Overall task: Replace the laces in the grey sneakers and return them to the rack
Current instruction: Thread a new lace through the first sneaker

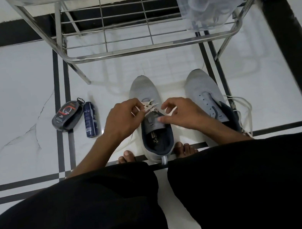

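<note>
Two grey sneakers stand on the white floor, toes toward the steel rack (134, 49). The left sneaker (142, 89) sits between my bare feet, with a white lace (150, 105) threaded across its lower eyelets. My left hand (121, 119) pinches one end of that lace at the shoe's left side. My right hand (181, 113) holds the other end over the tongue, index finger stretched across it. The right sneaker (202, 89) has bare eyelets, and a loose white lace (245, 111) lies beside it on its right.
A dark spray can (90, 120) and a black shoe-polish pack (68, 115) lie on the floor to the left. A clear plastic bag (206, 9) hangs at the rack's right side under a dark object. My knees in black trousers fill the lower view.
</note>
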Demonstrator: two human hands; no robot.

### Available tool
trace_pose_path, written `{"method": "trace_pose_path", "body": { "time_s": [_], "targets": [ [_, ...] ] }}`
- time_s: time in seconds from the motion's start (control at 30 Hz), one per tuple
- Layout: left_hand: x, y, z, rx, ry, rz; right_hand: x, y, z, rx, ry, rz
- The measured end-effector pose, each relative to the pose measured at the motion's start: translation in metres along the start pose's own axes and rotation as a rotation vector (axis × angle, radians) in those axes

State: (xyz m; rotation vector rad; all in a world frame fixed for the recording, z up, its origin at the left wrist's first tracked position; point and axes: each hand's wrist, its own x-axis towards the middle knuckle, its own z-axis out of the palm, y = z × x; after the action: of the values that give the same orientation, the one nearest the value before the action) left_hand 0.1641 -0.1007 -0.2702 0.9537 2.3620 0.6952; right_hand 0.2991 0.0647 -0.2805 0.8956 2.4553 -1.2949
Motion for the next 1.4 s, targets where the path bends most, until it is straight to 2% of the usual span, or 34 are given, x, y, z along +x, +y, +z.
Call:
{"method": "trace_pose_path", "body": {
  "time_s": [0.1, 0.17, 0.4, 0.53, 0.6, 0.8, 1.1, 1.4],
  "targets": [
    [0.0, 0.009, 0.012, 0.059, -0.013, 0.057, 0.001, 0.001, 0.011, -0.175, -0.006, -0.074],
    [0.004, 0.014, 0.018, 0.124, -0.027, 0.064, 0.005, 0.004, 0.013, -0.166, 0.032, -0.068],
    [0.01, 0.015, 0.029, 0.274, -0.072, 0.103, 0.008, 0.016, 0.006, 0.189, -0.057, 0.073],
    [0.011, 0.018, 0.034, 0.29, -0.003, 0.171, 0.009, 0.019, 0.005, 0.327, -0.086, 0.134],
    [0.01, 0.019, 0.035, 0.28, 0.048, 0.198, 0.009, 0.021, 0.006, 0.357, -0.095, 0.152],
    [0.01, 0.019, 0.043, 0.087, 0.06, 0.151, 0.01, 0.023, 0.007, 0.402, -0.11, 0.177],
    [0.011, 0.019, 0.063, -0.237, 0.201, -0.046, 0.011, 0.022, 0.005, 0.428, -0.133, 0.222],
    [0.01, 0.01, 0.071, -0.031, 0.275, 0.037, 0.011, 0.023, 0.007, 0.424, -0.126, 0.236]
  ]
}}
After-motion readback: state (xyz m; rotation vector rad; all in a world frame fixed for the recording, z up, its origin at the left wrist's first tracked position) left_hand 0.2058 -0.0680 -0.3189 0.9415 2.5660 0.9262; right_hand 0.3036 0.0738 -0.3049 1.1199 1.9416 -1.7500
